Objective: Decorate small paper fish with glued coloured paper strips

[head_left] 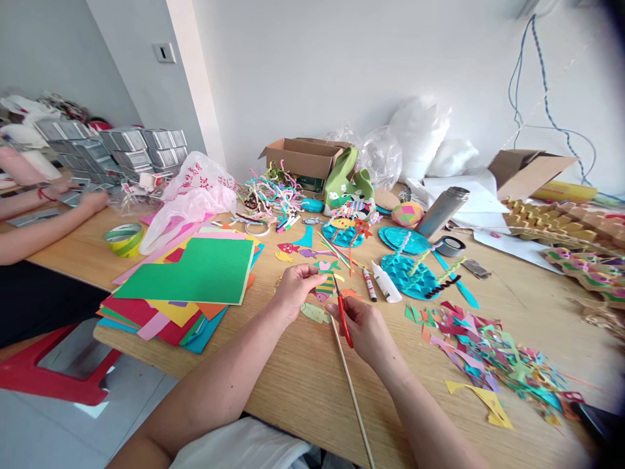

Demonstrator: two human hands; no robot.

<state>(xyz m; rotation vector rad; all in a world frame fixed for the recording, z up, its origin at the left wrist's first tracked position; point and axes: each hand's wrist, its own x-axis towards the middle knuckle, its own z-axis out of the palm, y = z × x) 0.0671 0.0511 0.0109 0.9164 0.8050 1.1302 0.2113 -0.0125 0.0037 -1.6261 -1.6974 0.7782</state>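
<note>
Between the thumb and fingers of my left hand point(297, 290) is a striped green and yellow paper fish point(326, 284) with a pink face. My right hand point(367, 326) grips red-handled scissors point(344, 318), their blades at the right edge of the fish. A pale green paper fish point(315, 313) lies on the table under my hands, and an orange paper fish point(349, 294) is partly hidden behind the scissors. A thin wooden stick point(352, 389) runs from near my right fingers toward the table's front edge. Beyond sit a yellow fish point(283, 256) and a red fish point(288, 247).
Coloured paper sheets point(195, 273) are stacked at left, beside yellow tape point(123, 240). A white glue bottle point(386, 283), a marker point(370, 285) and blue egg-carton pieces point(410, 275) stand right of centre. Paper scraps point(493, 355) spread at right. Another person's hands point(92, 200) work at far left.
</note>
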